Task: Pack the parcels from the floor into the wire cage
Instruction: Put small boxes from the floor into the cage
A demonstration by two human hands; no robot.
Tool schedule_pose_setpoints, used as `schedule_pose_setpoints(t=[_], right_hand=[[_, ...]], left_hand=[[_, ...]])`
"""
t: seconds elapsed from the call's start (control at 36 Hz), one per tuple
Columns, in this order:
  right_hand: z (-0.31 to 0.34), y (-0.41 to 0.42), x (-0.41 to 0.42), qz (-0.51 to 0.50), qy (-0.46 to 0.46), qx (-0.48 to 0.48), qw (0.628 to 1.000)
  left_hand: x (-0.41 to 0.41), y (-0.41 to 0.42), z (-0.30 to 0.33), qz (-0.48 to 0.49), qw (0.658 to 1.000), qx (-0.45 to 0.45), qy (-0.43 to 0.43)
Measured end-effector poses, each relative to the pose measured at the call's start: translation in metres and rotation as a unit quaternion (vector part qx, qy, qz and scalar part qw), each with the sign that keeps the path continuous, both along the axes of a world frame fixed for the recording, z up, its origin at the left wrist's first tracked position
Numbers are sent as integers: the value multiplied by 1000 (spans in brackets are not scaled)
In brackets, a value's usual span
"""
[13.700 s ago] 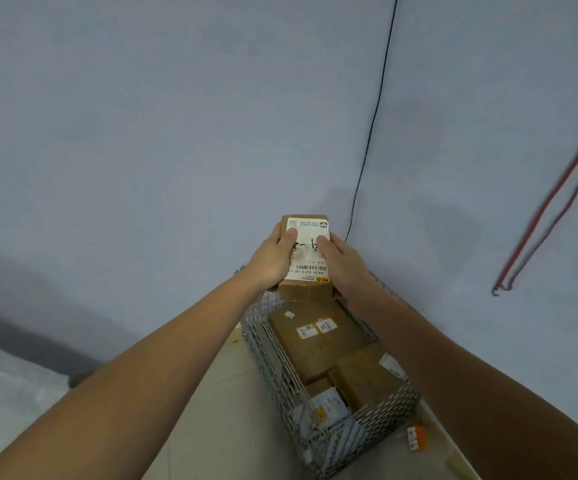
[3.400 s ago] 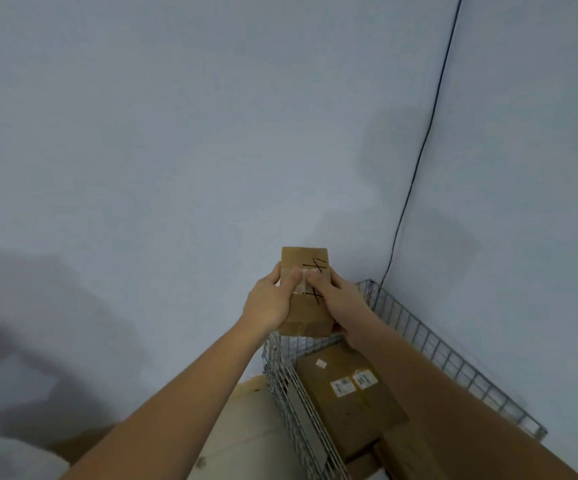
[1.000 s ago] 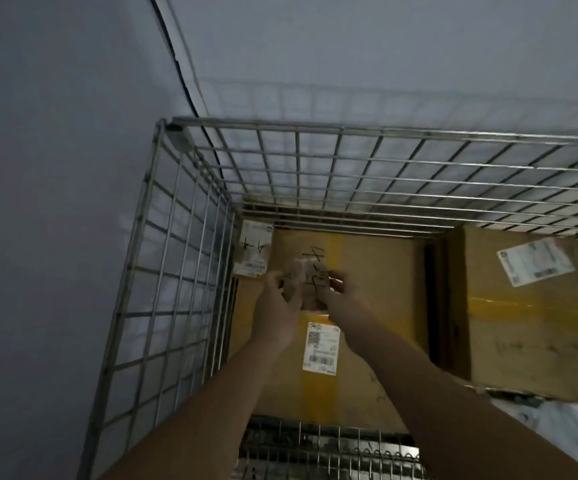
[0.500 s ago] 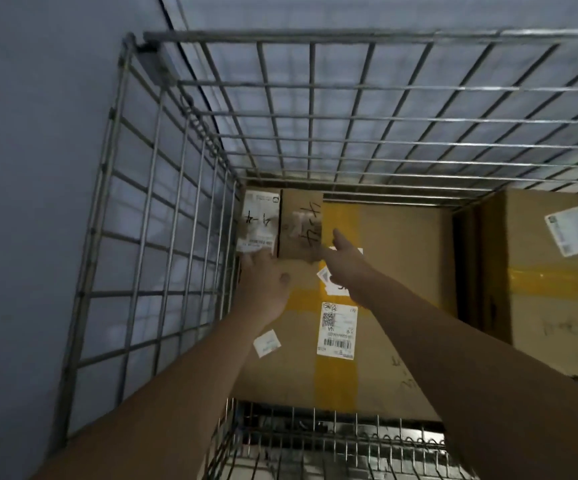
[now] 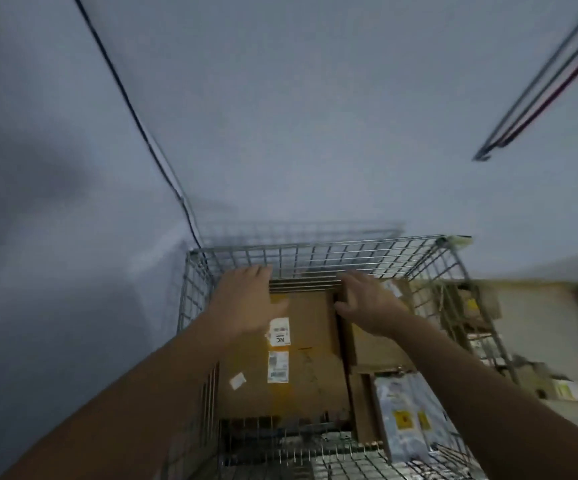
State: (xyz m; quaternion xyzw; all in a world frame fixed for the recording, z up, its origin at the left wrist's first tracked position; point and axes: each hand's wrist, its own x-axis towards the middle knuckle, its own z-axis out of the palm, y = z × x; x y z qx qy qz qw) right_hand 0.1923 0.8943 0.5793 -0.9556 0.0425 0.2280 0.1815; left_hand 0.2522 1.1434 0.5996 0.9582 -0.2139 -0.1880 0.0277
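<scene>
Over the wire cage (image 5: 315, 252) | left hand (image 5: 246, 303), right hand (image 5: 367, 303): grips spread (empty) | large parcel (image 5: 308, 358) beneath both

This is looking like a parcel sorting or storage room. A wire cage (image 5: 318, 258) is sitting in the corner of bare grey walls (image 5: 280, 116), holding labelled cardboard boxes (image 5: 301, 358) and a plastic mailer bag (image 5: 405, 414), while more boxes (image 5: 471, 303) are lying on the floor (image 5: 540, 327) beside it.
</scene>
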Motion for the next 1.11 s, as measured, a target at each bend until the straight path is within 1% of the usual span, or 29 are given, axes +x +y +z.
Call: schedule_pose_setpoints(t=[0.11,0.25,0.36,0.53,0.67,0.81,0.97,1.11], right_hand=[[93,-36,-40,-44,-68,-30,996],[180,-72,-107,-126,-152,-79,977],[233,-92,-174,-172,-169,-118,963],[284,-131,-284,-244,-193,-160,937],[306,-176,-377,-300,-203,-184,914],[317,-212,-462,-331,-198,-201,901],[305,-257,-542,-336,-179,-192,905],[294,-295,-580,-334,-155,-187,911]], left_hand=[[-10,-45,86,-108,991,-42,-67],[-41,-99,167,-220,962,-89,-138],[-79,-138,214,-287,938,-99,-165],[-141,-203,258,-362,907,-113,-185],[-206,-266,281,-409,883,-127,-193],[-279,-328,284,-440,866,-129,-201],[-357,-386,274,-444,866,-135,-185],[-389,-418,258,-439,875,-114,-170]])
